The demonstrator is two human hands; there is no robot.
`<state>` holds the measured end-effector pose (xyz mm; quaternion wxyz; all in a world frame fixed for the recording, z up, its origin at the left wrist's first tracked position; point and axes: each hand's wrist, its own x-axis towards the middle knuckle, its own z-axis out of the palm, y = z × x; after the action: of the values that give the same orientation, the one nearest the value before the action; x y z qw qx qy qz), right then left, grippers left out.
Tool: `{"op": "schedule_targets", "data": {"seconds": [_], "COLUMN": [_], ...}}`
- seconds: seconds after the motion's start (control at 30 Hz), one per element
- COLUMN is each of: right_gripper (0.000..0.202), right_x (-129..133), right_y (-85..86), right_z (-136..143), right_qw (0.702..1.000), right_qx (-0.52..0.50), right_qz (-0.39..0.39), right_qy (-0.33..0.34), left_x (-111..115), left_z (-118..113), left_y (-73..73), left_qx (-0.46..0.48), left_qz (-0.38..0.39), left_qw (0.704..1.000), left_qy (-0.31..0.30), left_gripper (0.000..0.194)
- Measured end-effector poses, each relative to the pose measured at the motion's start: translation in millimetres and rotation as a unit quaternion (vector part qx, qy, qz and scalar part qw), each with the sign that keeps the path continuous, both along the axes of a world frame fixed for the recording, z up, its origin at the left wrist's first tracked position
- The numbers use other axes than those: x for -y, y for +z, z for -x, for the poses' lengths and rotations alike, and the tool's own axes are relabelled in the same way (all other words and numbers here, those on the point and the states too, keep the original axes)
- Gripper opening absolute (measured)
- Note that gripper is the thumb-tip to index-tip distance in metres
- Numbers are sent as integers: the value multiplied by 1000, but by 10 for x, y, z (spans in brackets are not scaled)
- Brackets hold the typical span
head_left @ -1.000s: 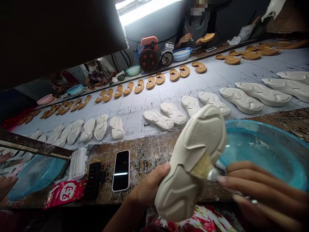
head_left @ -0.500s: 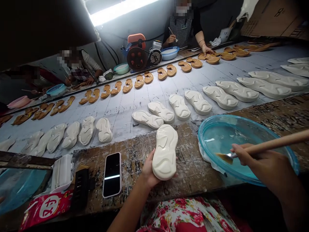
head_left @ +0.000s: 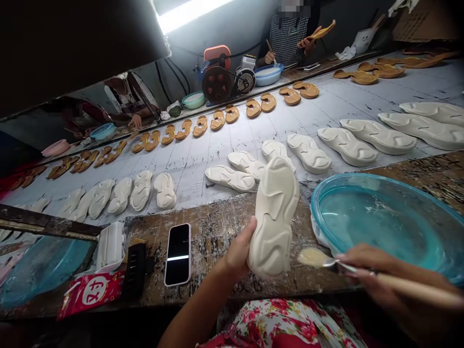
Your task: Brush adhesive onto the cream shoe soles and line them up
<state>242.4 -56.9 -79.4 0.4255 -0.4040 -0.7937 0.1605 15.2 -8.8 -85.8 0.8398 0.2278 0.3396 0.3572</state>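
Observation:
A white shoe sole (head_left: 274,222) is in my left hand (head_left: 241,249), held up and tilted over the bench, its moulded face towards me. My right hand (head_left: 384,275) grips a brush (head_left: 409,286) with a wooden handle and pale bristles. Those bristles are just right of the sole's lower end, apart from it. Behind my right hand stands a round blue basin (head_left: 326,229) with liquid in it. Several more white soles (head_left: 308,153) lie on the pale belt beyond, partly hidden by the one I hold.
A phone (head_left: 178,254) lies on the stained bench (head_left: 213,227), left of my arm. Near it are a red packet (head_left: 92,292), a black object (head_left: 135,270) and a white container (head_left: 109,246). Brown sandal pieces (head_left: 232,114) line the belt's far side, where people work beside a machine (head_left: 217,79).
My left hand has raised and tilted the sole. The brush has moved from the basin's rim down towards the sole. Across the belt, a person has picked up a brown piece.

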Motion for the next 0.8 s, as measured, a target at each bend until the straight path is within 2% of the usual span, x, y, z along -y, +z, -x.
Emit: {"op": "schedule_targets", "data": {"seconds": [0.1,0.2,0.3,0.47,0.57,0.67,0.8], "right_gripper": [22,25,26,25,23,24,30], "right_x": [-69,-156,-181,-117,-95,-95,-100], "right_y": [238,365,409,426,393,326,266], "right_z": [372,531,510,393,365,419,625], "right_qw": [988,982,986,993,992,988,992], "right_qx": [-82,-99,-93,-65,-49,-80,-70], "right_qz": [-57,-66,-57,-64,-53,-66,-71], "right_qy": [116,148,130,77,99,118,77], "left_x": [56,108,146,168,157,140,128], "left_z": [-7,12,52,81,54,89,282], "left_y": [215,369,443,469,467,480,552], "left_qx": [-4,-9,-26,-80,-87,-107,-172], "left_qz": [-32,-34,-47,-97,-102,-114,-158], "left_qw": [997,995,994,990,990,987,972], "left_qy": [-67,-95,-91,-57,-52,-41,-27], "left_gripper": [44,43,39,33,33,33,30]}}
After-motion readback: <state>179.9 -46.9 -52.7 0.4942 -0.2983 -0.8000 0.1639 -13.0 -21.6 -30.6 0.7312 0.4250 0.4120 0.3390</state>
